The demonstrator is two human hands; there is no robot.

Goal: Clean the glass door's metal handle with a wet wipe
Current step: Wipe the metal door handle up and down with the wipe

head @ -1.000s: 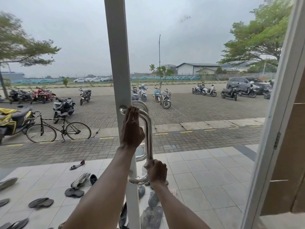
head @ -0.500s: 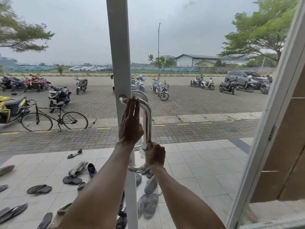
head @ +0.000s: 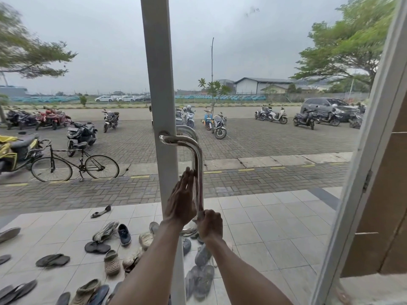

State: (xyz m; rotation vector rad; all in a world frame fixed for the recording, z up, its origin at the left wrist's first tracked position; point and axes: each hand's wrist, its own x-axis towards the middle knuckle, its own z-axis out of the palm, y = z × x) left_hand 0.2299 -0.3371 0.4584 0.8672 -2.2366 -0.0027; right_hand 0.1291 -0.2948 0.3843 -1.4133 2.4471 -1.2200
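The shiny metal handle (head: pixel 197 154) is a curved steel tube fixed to the white stile (head: pixel 157 62) of the glass door. My left hand (head: pixel 181 201) lies flat against the left side of the tube's lower half, fingers straight and pointing up. No wet wipe shows; whether one sits under the palm is hidden. My right hand (head: pixel 210 224) is curled around the tube just above its bottom bend. A second handle (head: pixel 189 129) is visible behind the glass on the outer side.
A white door frame (head: pixel 374 128) slants up at the right, with a brown wall beside it. Through the glass lie several shoes and sandals (head: pixel 110 236) on pale tiles, then a bicycle (head: pixel 74 166) and parked motorbikes on paving.
My left hand has slid down the handle from its top bend to the lower half. My right hand has kept its grip near the bottom bend.
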